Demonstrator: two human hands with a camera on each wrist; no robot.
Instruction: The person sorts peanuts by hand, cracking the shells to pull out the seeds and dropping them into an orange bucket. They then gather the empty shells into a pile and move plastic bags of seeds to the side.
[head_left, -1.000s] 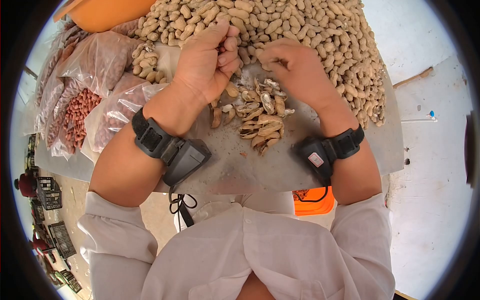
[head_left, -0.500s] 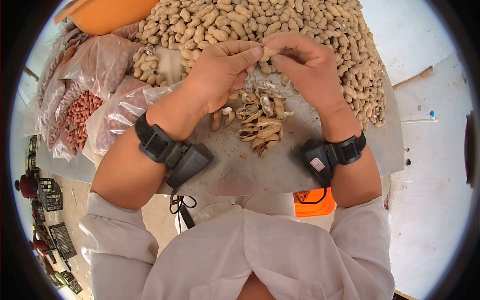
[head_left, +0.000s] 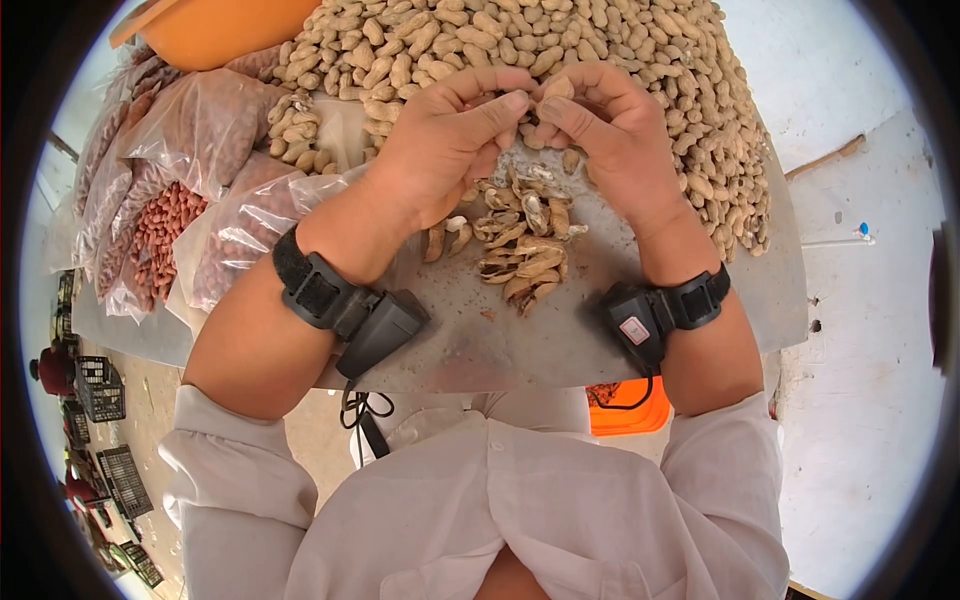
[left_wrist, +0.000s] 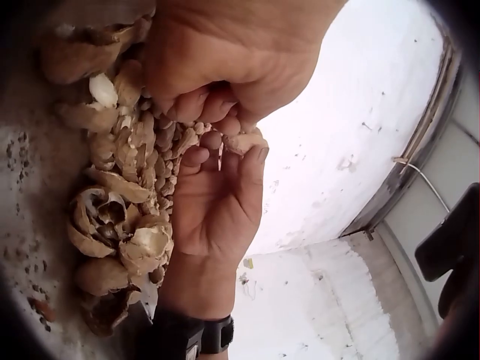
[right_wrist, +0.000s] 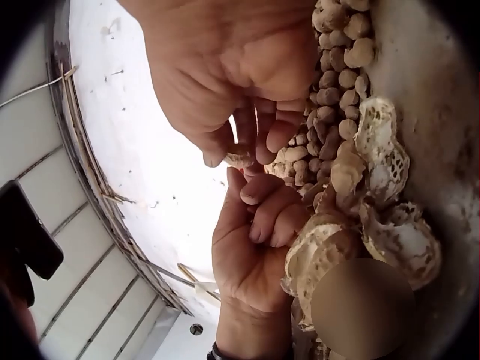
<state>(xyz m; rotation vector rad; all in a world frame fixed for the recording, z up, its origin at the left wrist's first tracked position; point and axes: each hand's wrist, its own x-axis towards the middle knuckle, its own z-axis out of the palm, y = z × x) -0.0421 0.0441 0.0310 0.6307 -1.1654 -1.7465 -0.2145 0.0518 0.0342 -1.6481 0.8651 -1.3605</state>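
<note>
My left hand [head_left: 435,145] and right hand [head_left: 630,135] meet at the near edge of the peanut pile. Between the right thumb and forefinger I pinch a pale peanut shell [head_left: 557,90], seen side-on in the left wrist view, where the left fingers come right up to it. The left fingers are curled, thumb against forefinger; a bit of red peanut kernel [right_wrist: 242,172] shows at their tips in the right wrist view, and the palm is hidden. Below the hands lies a small heap of split, emptied shells [head_left: 525,255] on the metal tabletop [head_left: 450,345].
A large pile of unshelled peanuts [head_left: 690,110] covers the far side of the table. Clear plastic bags of red kernels [head_left: 165,235] stand at the left, under an orange basin [head_left: 215,35]. An orange container [head_left: 640,408] sits below the table's front edge.
The left hand has shifted right from the pile's left part, and the right hand has come up from among the peanuts with one. Both now work fingertip to fingertip on it.
</note>
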